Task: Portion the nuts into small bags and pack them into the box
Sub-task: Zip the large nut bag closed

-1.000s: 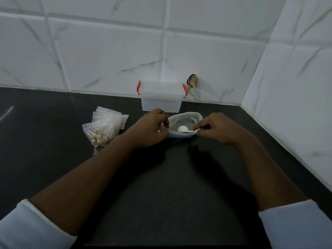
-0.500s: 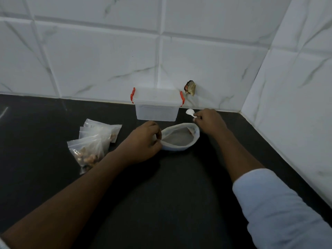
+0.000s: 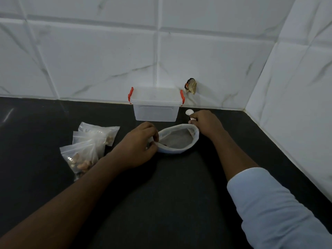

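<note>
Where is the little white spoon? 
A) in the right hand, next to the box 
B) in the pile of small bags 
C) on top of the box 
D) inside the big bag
A: the right hand holds the spoon beside the box, outside the bag.

Black counter (image 3: 170,194), white grey-veined marble tiles (image 3: 100,60), clear box (image 3: 156,105) with red-orange latches (image 3: 130,94), white spoon (image 3: 189,112).

The left grip (image 3: 139,146), on a bare forearm entering from lower left, pinches the left rim of the white soft-walled open pouch (image 3: 179,150) between thumb and curled fingers. The right grip (image 3: 206,123), knuckles up, holds the small white plastic spoon (image 3: 189,112). A pale blue sleeve (image 3: 269,212) covers the right arm's rear portion.
</note>
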Demonstrator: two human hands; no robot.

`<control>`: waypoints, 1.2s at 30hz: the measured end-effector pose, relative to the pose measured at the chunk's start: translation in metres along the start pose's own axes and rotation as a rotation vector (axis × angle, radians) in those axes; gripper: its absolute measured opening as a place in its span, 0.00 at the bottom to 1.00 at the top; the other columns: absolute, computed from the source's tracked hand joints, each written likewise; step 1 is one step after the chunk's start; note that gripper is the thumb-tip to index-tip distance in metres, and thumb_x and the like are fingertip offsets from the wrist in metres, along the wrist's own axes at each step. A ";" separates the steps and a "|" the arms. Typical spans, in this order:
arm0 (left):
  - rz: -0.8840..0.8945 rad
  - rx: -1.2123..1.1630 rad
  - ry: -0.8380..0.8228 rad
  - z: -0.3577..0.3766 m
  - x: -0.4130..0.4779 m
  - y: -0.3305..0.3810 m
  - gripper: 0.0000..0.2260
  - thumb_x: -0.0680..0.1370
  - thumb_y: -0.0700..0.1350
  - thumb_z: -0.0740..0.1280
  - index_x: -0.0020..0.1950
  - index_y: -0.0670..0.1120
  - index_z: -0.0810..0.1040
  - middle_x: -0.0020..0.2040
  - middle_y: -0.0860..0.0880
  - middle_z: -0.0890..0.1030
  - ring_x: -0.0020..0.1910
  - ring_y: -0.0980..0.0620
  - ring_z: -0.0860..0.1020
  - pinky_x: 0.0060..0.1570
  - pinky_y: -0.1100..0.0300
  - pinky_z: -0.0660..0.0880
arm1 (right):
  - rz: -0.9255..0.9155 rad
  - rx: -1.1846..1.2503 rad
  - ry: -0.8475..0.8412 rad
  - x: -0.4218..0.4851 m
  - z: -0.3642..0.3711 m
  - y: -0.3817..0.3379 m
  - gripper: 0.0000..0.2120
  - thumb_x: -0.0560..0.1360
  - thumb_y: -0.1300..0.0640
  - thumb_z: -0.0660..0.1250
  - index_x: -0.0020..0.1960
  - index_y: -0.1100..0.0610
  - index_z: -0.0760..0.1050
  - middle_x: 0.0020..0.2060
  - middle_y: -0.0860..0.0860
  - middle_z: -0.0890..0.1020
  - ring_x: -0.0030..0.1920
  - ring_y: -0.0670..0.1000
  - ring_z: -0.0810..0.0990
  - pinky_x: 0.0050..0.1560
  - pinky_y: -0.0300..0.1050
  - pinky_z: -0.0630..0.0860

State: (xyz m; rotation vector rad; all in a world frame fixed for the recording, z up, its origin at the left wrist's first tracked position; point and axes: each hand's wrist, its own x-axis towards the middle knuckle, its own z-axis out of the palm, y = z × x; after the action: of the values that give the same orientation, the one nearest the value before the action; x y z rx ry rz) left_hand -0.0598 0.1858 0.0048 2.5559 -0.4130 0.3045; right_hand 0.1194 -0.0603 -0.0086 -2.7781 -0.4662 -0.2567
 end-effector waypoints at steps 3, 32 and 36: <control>-0.003 -0.013 -0.011 -0.001 -0.001 0.000 0.08 0.77 0.42 0.72 0.51 0.54 0.78 0.60 0.57 0.73 0.57 0.58 0.76 0.56 0.63 0.77 | -0.010 0.008 0.002 -0.002 -0.003 0.000 0.16 0.79 0.49 0.70 0.63 0.54 0.83 0.55 0.54 0.85 0.53 0.55 0.83 0.53 0.50 0.78; -0.440 -0.774 -0.039 -0.014 -0.017 0.010 0.15 0.77 0.34 0.71 0.61 0.47 0.78 0.55 0.46 0.85 0.53 0.50 0.85 0.55 0.50 0.82 | -0.046 0.607 -0.044 -0.123 -0.046 -0.021 0.03 0.77 0.61 0.74 0.50 0.55 0.82 0.47 0.49 0.86 0.44 0.44 0.82 0.49 0.48 0.80; -0.361 -0.645 -0.097 -0.013 -0.019 0.011 0.16 0.76 0.37 0.74 0.62 0.48 0.79 0.53 0.46 0.84 0.52 0.50 0.85 0.54 0.53 0.82 | -0.094 0.434 0.039 -0.126 -0.042 -0.028 0.04 0.78 0.61 0.70 0.49 0.54 0.79 0.41 0.46 0.82 0.36 0.37 0.76 0.42 0.39 0.71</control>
State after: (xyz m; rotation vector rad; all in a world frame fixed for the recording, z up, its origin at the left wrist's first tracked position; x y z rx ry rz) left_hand -0.0824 0.1886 0.0154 1.9586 -0.0561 -0.0819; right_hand -0.0124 -0.0851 0.0101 -2.3290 -0.5680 -0.2018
